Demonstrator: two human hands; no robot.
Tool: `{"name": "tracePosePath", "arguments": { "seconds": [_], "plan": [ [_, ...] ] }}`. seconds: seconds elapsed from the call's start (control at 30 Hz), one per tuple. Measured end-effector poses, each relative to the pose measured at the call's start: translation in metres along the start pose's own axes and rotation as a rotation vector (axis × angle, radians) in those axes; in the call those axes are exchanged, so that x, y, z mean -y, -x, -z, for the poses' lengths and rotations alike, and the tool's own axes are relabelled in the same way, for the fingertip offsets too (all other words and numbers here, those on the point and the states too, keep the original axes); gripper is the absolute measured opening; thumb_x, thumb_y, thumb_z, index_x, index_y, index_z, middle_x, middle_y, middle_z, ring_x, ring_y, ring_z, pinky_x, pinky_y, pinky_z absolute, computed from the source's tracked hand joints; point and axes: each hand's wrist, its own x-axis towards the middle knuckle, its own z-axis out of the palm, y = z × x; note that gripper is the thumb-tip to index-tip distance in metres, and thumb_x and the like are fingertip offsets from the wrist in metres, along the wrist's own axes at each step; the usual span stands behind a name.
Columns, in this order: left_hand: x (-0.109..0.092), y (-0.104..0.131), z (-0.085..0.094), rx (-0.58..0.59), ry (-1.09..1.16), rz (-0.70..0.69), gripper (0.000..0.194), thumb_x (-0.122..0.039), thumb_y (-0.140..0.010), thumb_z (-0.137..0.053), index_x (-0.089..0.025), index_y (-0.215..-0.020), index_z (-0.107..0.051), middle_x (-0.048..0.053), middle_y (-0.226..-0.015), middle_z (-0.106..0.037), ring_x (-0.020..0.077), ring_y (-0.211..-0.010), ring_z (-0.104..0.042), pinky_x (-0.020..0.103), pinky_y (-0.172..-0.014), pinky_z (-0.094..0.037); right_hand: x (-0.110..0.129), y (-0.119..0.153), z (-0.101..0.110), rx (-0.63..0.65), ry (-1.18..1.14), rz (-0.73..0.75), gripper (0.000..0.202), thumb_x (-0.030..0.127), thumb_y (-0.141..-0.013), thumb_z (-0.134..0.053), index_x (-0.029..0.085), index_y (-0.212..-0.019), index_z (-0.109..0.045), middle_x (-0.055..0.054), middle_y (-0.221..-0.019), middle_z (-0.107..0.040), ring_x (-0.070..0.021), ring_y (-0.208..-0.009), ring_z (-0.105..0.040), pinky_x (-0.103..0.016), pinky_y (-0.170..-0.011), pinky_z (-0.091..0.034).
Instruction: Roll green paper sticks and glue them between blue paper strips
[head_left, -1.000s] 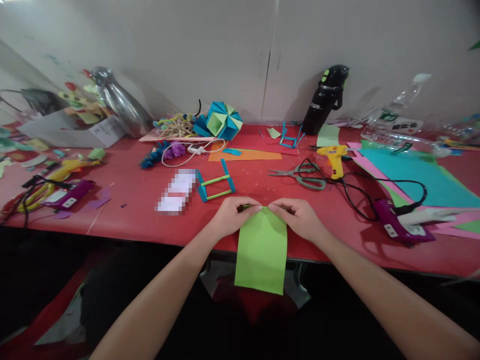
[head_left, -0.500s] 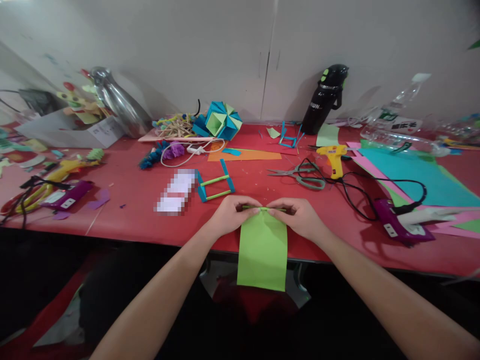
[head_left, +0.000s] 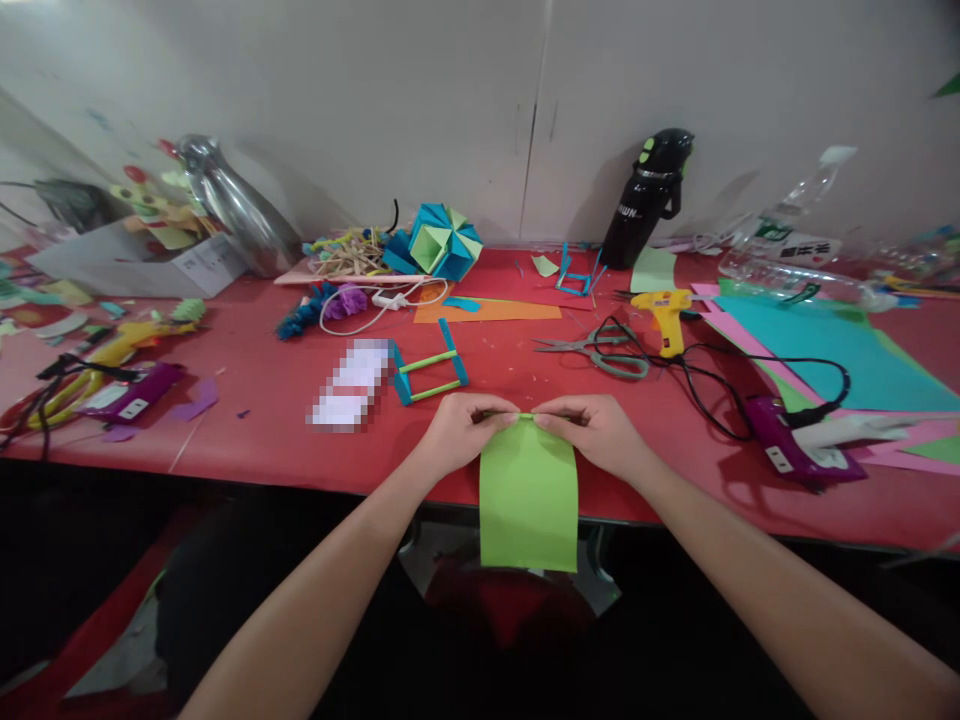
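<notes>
Both hands pinch the top edge of a light green paper sheet [head_left: 529,500], which is rolled into a narrow tube there. My left hand [head_left: 465,432] is closed on the left end of that rolled edge. On the right end, my right hand [head_left: 592,430] is closed in the same way. The loose lower part of the sheet hangs past the table's front edge. Just beyond my left hand lies a small frame [head_left: 429,370] of blue strips and green rolled tubes. Scissors [head_left: 600,352] with grey handles rest beyond my right hand.
A yellow glue gun [head_left: 664,315] trails a black cord to a purple power block [head_left: 802,445] on the right. Coloured sheets [head_left: 840,350] are stacked there. Behind stand a black bottle [head_left: 646,205], a paper polyhedron [head_left: 445,243] and a steel jug [head_left: 240,205].
The rolled edge looks slightly thicker, and the hanging sheet reaches a little less far down. Its lower end has swung slightly right. Both hands keep nearly the same place.
</notes>
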Motion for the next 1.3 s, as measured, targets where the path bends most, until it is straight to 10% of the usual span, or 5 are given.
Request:
{"name": "tracePosePath", "arguments": {
  "seconds": [1.3],
  "plan": [
    [-0.007,-0.001,0.013,0.095,0.116,0.151,0.020,-0.032,-0.083,-0.070,-0.016,-0.092,-0.078,0.006,-0.092,-0.078,0.0214,-0.084,-0.073,0.029,-0.074,-0.057,-0.003,-0.004,0.007,0.090,-0.124,-0.067,0.028,0.044,-0.081,-0.070,0.021,-0.094,-0.078,-0.006,-0.094,-0.078,-0.0215,-0.085,-0.073,-0.035,-0.078,-0.057]
  ]
}}
